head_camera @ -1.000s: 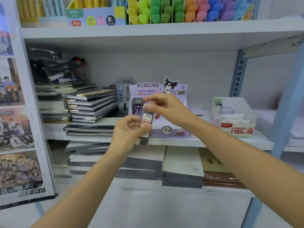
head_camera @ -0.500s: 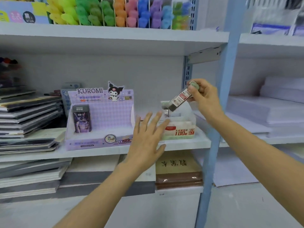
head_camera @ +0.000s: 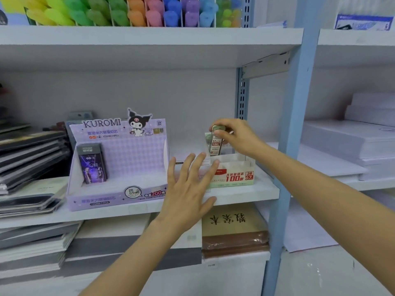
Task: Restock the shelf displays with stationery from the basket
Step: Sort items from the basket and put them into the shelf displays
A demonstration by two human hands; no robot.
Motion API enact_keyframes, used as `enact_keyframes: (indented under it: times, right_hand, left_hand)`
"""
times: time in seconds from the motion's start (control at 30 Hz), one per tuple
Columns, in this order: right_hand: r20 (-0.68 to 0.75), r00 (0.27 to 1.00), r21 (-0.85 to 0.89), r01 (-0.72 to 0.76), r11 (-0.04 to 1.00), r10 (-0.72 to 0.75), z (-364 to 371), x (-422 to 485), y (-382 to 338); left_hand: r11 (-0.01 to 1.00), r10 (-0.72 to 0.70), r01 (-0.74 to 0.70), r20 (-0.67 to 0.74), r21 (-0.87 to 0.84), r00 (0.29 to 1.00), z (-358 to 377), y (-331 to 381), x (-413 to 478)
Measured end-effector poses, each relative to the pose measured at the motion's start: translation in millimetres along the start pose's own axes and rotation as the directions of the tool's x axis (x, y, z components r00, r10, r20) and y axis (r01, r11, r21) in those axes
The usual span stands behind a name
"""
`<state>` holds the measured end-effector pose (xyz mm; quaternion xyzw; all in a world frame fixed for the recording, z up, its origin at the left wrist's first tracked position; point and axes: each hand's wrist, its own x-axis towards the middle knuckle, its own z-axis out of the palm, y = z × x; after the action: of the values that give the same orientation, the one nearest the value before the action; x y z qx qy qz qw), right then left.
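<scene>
My right hand (head_camera: pixel 237 135) pinches the grey cap of a small pencil-lead case (head_camera: pixel 215 144) with a red and white label, holding it upright over the back of the white display box (head_camera: pixel 234 175) marked 100 and 2B 0.7. Another case stands just behind it in that box. My left hand (head_camera: pixel 188 189) hovers with fingers spread in front of the box's left end, holding nothing. To the left stands the purple Kuromi display box (head_camera: pixel 119 167) with one dark lead case (head_camera: pixel 92 163) in it. The basket is out of view.
Both boxes sit on the middle white shelf (head_camera: pixel 245 194). Stacked notebooks (head_camera: pixel 32 159) fill its left end. Coloured pens (head_camera: pixel 128 11) line the shelf above. A blue upright post (head_camera: pixel 286 146) stands right of the box. White paper reams (head_camera: pixel 350 142) lie beyond it. Books (head_camera: pixel 234 229) lie below.
My right hand has carried the lead case from my left hand rightward to the white box and turned it upright over the box. My left hand let go and spread open.
</scene>
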<state>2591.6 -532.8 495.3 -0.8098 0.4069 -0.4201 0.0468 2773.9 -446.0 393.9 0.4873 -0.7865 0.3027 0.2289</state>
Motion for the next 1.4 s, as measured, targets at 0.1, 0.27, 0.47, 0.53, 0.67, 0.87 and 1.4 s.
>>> enact_keyframes:
  times: [0.1,0.27,0.47,0.53,0.67,0.87,1.4]
  right_hand:
    - [0.008,1.0,0.034,-0.028,0.999,0.028,5,2,4]
    - [-0.035,0.994,0.057,-0.099,0.993,0.101,17,0,7]
    - [-0.085,0.994,-0.17,-0.084,0.982,0.07,20,-8,5]
    - [-0.088,0.993,-0.19,-0.093,0.977,0.077,17,-18,1]
    - [-0.221,0.972,-0.091,0.055,0.994,-0.074,19,-59,-18]
    - [-0.062,0.998,0.129,0.038,0.991,-0.03,91,-164,-33]
    - [0.765,0.467,-0.254,-0.415,0.874,0.444,300,-461,81]
  left_hand:
    - [1.0,-0.008,0.008,-0.006,-0.017,1.0,-1,0,2]
    - [0.998,-0.023,0.022,-0.013,-0.059,1.0,-3,2,5]
    - [0.997,-0.012,0.012,0.008,-0.074,1.0,-5,2,4]
    - [0.996,0.0,0.003,0.026,-0.089,1.0,-9,2,1]
    - [0.988,-0.004,-0.007,-0.071,-0.154,0.997,-19,10,-23]
    - [0.891,-0.066,0.059,0.0,-0.45,0.998,20,32,-121]
    - [0.696,0.042,0.63,0.896,-0.343,0.441,189,92,-381]
